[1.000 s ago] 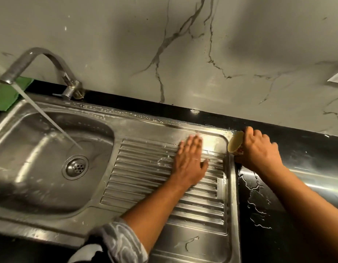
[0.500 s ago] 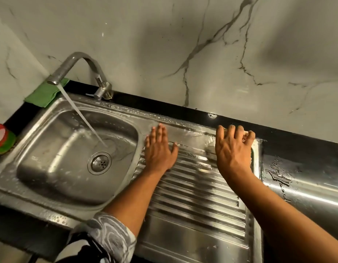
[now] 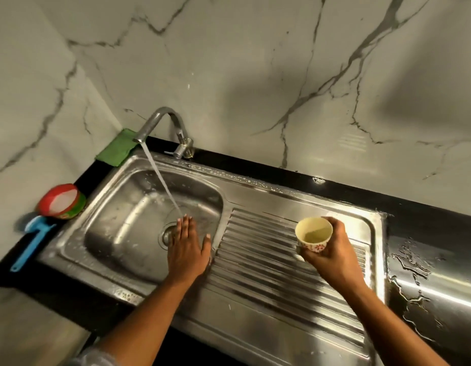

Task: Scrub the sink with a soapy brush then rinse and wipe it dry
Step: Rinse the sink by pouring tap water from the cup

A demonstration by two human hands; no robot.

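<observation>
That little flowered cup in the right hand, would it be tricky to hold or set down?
Probably light: the right hand holds the cup up with its fingers alone. Possibly slippery, as the tap runs and the drainboard looks wet. Set on those ridges, it might wobble or tip.

Left hand (image 3: 188, 249) spread flat over the steel sink basin (image 3: 123, 207) beside the drain (image 3: 166, 235), fingertips (image 3: 185, 218) at the foot of the water (image 3: 163, 183) running from the faucet (image 3: 163, 118). Right hand (image 3: 334, 253) gripping a small flower-printed cup (image 3: 313, 233) above the ribbed drainboard (image 3: 266, 262). At the worktop (image 3: 427, 225) left end: green cloth (image 3: 115, 151), red tub (image 3: 62, 202), blue brush (image 3: 31, 244).
</observation>
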